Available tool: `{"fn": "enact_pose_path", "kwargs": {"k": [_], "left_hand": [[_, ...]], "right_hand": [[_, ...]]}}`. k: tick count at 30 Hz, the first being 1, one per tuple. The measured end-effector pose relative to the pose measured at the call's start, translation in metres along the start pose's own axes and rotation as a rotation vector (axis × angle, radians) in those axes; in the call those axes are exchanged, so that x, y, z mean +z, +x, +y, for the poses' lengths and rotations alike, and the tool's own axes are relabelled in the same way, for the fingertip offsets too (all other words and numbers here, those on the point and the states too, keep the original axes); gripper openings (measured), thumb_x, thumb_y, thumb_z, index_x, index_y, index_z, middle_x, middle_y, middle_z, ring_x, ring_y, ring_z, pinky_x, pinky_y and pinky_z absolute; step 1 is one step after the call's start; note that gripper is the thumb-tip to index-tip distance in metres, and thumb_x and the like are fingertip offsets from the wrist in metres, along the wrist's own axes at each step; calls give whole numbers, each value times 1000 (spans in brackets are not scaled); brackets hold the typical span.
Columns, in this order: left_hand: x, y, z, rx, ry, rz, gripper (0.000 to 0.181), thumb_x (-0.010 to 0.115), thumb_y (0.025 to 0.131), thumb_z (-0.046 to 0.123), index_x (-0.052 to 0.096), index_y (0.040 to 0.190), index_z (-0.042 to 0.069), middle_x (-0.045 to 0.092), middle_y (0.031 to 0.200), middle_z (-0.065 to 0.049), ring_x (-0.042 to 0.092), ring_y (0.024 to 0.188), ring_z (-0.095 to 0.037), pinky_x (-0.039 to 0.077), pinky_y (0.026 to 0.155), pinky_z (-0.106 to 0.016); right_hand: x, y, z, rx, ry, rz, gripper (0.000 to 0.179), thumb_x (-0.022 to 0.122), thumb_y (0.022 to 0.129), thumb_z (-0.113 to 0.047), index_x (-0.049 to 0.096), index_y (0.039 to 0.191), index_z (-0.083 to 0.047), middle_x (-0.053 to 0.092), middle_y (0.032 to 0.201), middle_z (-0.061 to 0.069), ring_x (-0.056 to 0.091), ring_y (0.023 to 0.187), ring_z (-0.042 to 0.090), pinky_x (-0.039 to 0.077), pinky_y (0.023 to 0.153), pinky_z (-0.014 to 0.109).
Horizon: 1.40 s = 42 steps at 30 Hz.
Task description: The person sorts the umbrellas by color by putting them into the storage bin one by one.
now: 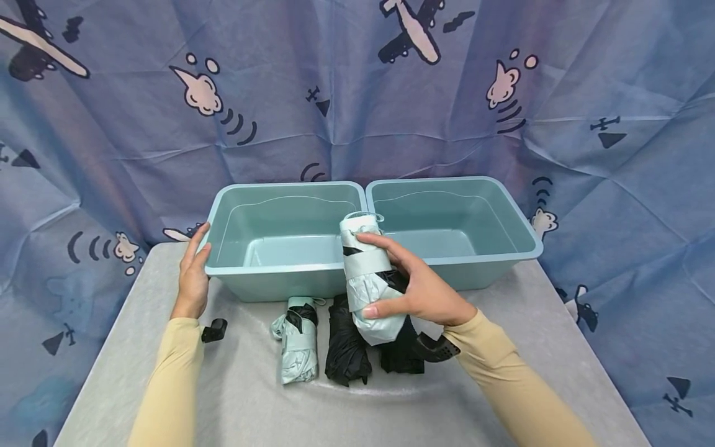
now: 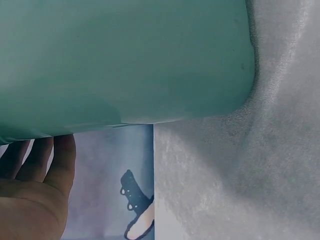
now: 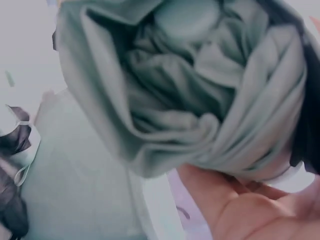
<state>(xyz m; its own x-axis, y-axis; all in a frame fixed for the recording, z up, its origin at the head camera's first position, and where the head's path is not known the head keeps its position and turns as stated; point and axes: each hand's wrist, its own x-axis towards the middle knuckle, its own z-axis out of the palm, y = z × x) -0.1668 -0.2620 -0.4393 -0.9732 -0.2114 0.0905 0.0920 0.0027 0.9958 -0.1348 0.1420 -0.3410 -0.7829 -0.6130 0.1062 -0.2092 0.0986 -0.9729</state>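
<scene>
A: Taking the head view as a clock centred on the held umbrella (image 1: 365,282), you are holding it up in your right hand (image 1: 416,287), looped end pointing towards 12. Your thumb and fingers are clamping its sides.

B: Your left hand (image 1: 193,282), out at 9, is touching the outer side of the left bin (image 1: 279,287). Its fingers are reaching fairly straight, slightly apart, gripping nothing; you are probably steadying the bin.

A: So you seem to be partway through putting one umbrella away. Below it on the table (image 1: 251,403), a pale green umbrella (image 1: 300,354) is lying at 8, a black umbrella (image 1: 343,351) at 7, and a second dark bundle (image 1: 399,357) at 5, partly hidden.

B: Which bin are you favouring? The left one is sitting at 10, the right bin (image 1: 475,273) at 2, and in this view your umbrella is overlapping their front rims near the join. I cannot tell.

A: Either way, the next move is likely calling for height: clearing the front rim, then lowering and letting go.

B: Watch the near end; its loose cloth is bulging and could be catching on that rim.
</scene>
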Motion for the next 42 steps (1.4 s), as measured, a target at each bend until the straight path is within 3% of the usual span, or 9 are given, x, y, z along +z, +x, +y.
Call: {"fn": "enact_pose_path", "kwargs": {"k": [10,17,28,42], "left_hand": [[-2,2,-2,10,-20,1,51,31,112,23,27,162,20,25,165,-9,35,140,-32,34,105,-41],[-2,3,-3,9,-15,2,51,30,112,22,26,163,21,25,165,-9,35,140,-33,35,103,-39],[-3,2,-3,9,-37,-5,51,30,112,22,26,163,21,27,164,-10,35,139,-33,38,100,-35],[-1,3,-5,25,-63,-8,51,29,111,18,27,162,18,26,165,-10,31,146,-31,28,115,-48]], "right_hand": [[15,76,-2,7,236,-42,97,82,78,6,38,156,-32,55,129,23,63,105,35,57,82,45],[28,122,0,56,297,-40,93,78,81,10,39,156,-30,52,130,24,64,102,32,56,83,43],[50,184,10,159,290,-26,91,80,82,5,38,157,-25,57,127,16,63,106,28,55,88,39],[88,239,26,329,243,-21,93,83,82,-1,35,159,-24,56,132,13,62,109,27,54,90,40]]}}
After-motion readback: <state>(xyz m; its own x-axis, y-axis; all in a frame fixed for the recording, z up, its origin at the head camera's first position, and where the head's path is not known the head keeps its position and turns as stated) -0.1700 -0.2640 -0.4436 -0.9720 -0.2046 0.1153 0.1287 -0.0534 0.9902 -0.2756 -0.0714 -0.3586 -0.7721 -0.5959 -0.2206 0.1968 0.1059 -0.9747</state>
